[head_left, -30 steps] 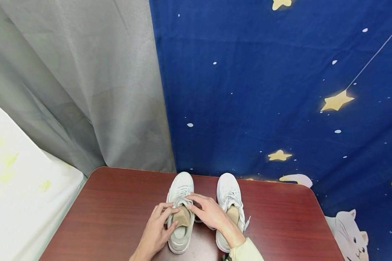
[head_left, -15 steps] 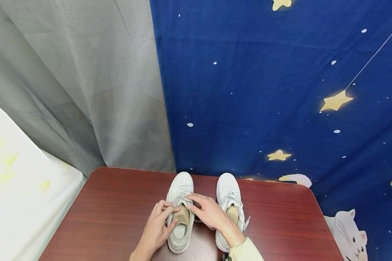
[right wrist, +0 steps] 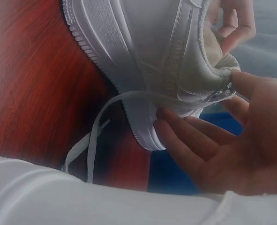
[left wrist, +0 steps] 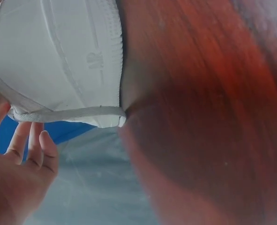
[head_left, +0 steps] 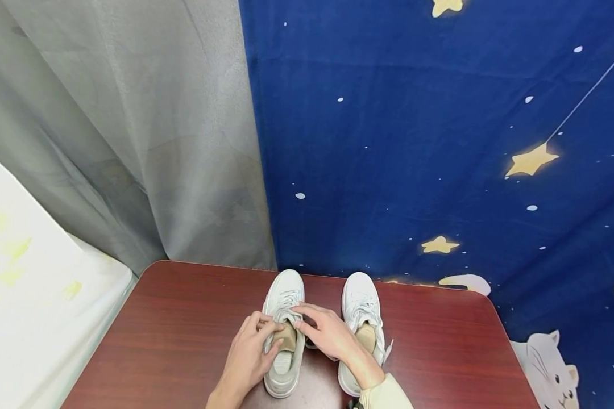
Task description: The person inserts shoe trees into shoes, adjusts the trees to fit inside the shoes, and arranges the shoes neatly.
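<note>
In the head view a white lace-up sneaker (head_left: 289, 284) stands on the red-brown table, toe pointing away. My left hand (head_left: 248, 346) grips its opening from the left with bent fingers, thumb over the beige piece (head_left: 286, 339) inside. From the right, my right hand (head_left: 330, 332) pinches the upper edge by the laces. The right wrist view shows that hand's thumb tip at the eyelet edge, other fingers beside the sneaker's side. A loose lace (right wrist: 96, 136) trails down there; another lace (left wrist: 82, 113) crosses the side in the left wrist view.
The matching white sneaker (head_left: 359, 292) stands to the right, under my right forearm, with a lace end sticking out. The red-brown table (head_left: 194, 318) meets a grey curtain (head_left: 210, 187) and a blue star-printed curtain (head_left: 348, 187) at its far edge.
The left fingers have shifted slightly and look a little more bent at the opening. The right hand and both sneakers stay in place; the head view shifts very slightly.
</note>
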Tool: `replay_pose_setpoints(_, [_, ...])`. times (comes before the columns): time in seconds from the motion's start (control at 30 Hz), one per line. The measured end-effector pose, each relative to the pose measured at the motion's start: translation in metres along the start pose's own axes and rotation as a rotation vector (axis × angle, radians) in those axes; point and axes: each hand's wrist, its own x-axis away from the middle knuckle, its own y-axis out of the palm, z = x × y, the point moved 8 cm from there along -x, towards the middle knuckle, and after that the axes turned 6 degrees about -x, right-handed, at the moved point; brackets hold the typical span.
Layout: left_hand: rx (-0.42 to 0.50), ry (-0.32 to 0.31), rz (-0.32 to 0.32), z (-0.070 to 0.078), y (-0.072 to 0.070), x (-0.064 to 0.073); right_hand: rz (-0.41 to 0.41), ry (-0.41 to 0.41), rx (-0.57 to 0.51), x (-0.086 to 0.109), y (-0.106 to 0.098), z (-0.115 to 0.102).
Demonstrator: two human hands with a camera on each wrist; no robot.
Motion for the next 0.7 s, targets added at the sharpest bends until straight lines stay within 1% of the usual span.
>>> replay_pose_setpoints(0.17, [-0.035, 0.002, 0.027, 0.0015, -0.0011, -0.0033, -0.006, 0.008, -0.004, 0.0000, -0.0010, -0.0005])
replay_pose_setpoints(0.43, [-0.070, -0.010, 0.002, 0.0010, 0.0028, -0.0042, -0.006, 0.003, -0.008, -0.0003, -0.0016, -0.0010])
replay_pose_setpoints(0.53, [-0.086, 0.000, 0.018, 0.0016, 0.0031, -0.0039, -0.007, 0.001, -0.004, -0.0005, -0.0014, -0.0006])
replay_pose_setpoints(0.67, [-0.105, -0.011, 0.030, 0.0000, 0.0039, -0.0033, -0.006, -0.005, -0.001, -0.0004, -0.0010, -0.0006])
replay_pose_setpoints(0.7, [-0.106, -0.022, 0.025, -0.0009, 0.0042, -0.0033, -0.005, -0.007, -0.002, -0.0003, -0.0008, -0.0007])
